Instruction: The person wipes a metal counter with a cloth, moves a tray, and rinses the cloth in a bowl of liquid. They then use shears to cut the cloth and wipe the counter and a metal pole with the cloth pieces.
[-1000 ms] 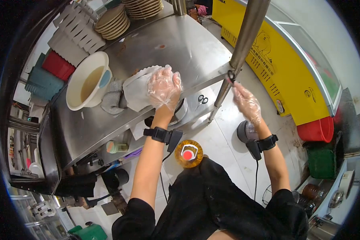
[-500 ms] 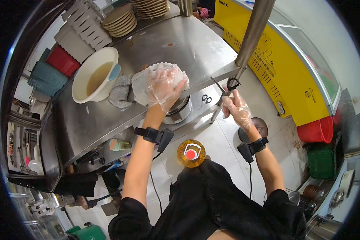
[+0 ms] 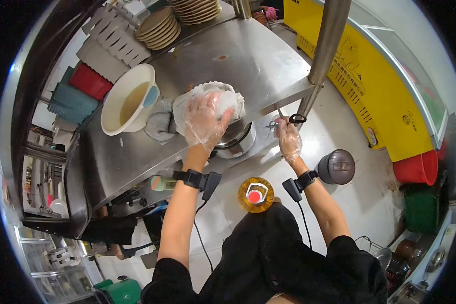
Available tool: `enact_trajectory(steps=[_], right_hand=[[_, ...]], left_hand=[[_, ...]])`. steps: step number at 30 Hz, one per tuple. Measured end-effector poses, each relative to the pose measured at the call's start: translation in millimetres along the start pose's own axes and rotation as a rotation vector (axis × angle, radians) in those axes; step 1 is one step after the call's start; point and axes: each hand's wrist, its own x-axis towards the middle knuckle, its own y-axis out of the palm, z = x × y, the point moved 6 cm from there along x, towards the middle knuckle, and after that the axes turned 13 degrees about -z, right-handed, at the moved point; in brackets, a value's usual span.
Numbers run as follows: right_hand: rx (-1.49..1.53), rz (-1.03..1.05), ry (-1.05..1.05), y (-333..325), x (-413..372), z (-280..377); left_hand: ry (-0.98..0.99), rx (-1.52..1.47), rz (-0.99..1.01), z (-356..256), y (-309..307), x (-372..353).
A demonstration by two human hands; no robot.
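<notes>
My left hand (image 3: 205, 119), in a clear plastic glove, lies with fingers apart on a whitish bundle with a wavy edge (image 3: 233, 103). The bundle rests at the front edge of the steel counter (image 3: 258, 55), and the palm hides part of it. Just off the counter's edge, my gloved right hand (image 3: 289, 141) is closed round scissors with black handles (image 3: 298, 118), their blade pointing up. A crumpled grey cloth (image 3: 159, 124) is to the left of the bundle. Below the counter edge stands a round steel pot (image 3: 238, 144), partly covered by the left hand and bundle.
A white basin (image 3: 110, 109) of cloudy liquid stands on the counter, with stacked plates (image 3: 157, 28) behind. A steel post (image 3: 329, 40) rises at the counter's corner. On the floor are an oil jug (image 3: 245, 195) and a dark round stool (image 3: 336, 167). A yellow freezer (image 3: 375, 96) is at right.
My right hand has come left and slightly down with the scissors, nearer the pot, and the blade shows less. My left hand stays on the bundle; the whole view has shifted a little.
</notes>
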Motion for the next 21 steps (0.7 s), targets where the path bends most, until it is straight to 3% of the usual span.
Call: enact_trajectory(steps=[3, 6, 7, 10, 12, 16, 21], right_hand=[[-0.033, -0.013, -0.090, 12.0, 2.3, 3.0], [-0.252, -0.057, -0.153, 16.1, -0.4, 15.0], [-0.252, -0.057, -0.146, 12.3, -2.9, 23.7], [-0.515, -0.166, -0.394, -12.2, -8.9, 72.3], [-0.640, -0.073, -0.428, -28.3, -6.9, 97.6], [-0.739, 0.166, -0.091, -37.4, 7.5, 122.1], [-0.829, 0.158, -0.078, -37.7, 3.7, 134.8]], left_hand=[[0.007, 0.002, 0.009, -0.6, 0.9, 0.0], [0.025, -0.034, 0.010, -0.9, -0.9, 1.6], [0.028, -0.065, 0.001, -1.3, -1.7, 0.9], [0.059, -0.058, 0.006, 0.0, 1.2, -0.1], [0.031, -0.067, 0.036, 3.1, 6.5, -0.7], [-0.008, -0.106, 0.075, 3.5, 6.1, 0.5], [0.005, -0.094, 0.069, 1.1, 5.6, -0.6]])
